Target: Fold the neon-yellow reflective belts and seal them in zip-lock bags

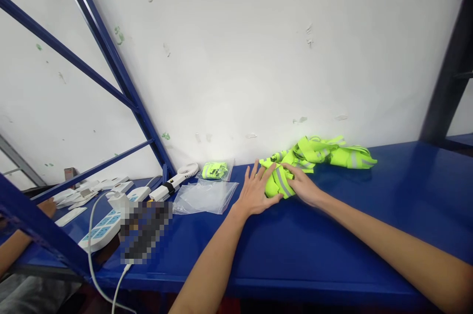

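A bundled neon-yellow reflective strap with a grey stripe lies on the blue tabletop between my hands. My left hand rests against its left side, fingers spread and stretched out. On the right, my right hand grips the bundle's edge, its fingertips partly hidden by the fabric. Just behind are more reflective straps in a loose heap against the wall. To the left of my hands lie clear plastic bags and a folded reflective strap on or in another clear bag.
A white handheld fan and a white power strip with cables lie at left, beside a pixelated dark object. A blue metal frame rises there. Beyond it, another person's arm reaches over the table.
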Available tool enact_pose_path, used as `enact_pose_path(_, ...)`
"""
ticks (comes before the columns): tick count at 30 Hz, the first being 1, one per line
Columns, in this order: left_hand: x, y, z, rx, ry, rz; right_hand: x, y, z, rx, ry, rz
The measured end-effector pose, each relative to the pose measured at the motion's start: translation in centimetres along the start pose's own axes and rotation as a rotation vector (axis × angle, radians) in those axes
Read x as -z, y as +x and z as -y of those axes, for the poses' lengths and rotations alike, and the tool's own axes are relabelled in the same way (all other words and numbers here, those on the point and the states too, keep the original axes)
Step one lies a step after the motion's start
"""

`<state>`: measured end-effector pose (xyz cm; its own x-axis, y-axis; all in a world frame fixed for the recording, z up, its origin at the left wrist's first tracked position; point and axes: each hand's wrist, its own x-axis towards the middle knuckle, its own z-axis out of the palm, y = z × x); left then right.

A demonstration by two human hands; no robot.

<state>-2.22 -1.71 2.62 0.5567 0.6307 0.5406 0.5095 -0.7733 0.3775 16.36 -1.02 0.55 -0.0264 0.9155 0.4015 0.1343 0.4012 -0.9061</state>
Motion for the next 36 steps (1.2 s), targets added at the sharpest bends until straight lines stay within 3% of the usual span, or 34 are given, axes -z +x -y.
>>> enact_pose_path(8, 0.1, 0.1, 0.9, 0.156, -0.196, 0.068, -0.1, -0.5, 0.2, -0.091, 0.155, 0.147)
enact_pose_path(12, -0.2, 0.2, 1.0, 0.148, -0.255, 0.046, -0.1, -0.4, -0.2, -0.131, 0.163, 0.156)
enact_pose_path(18, -0.4, 0.0, 1.2, 0.108, -0.184, 0.06, -0.3, -0.7, 0.3, -0.269, 0.425, 0.206)
enact_pose_path(23, -0.3, 0.0, 1.2, 0.117, -0.162, 0.058, 0.8, -1.1, 1.4, -0.195, 0.166, 0.324)
enact_pose_path(27, 0.4, 0.2, 1.0, 0.02, -0.088, 0.166, 2.0, -1.1, 2.0, -0.103, 0.011, 0.478)
enact_pose_path(36, 1.2, -0.1, 1.6, -0.033, 0.005, 0.223, 1.4, -1.8, 2.0, 0.068, -0.148, 0.531)
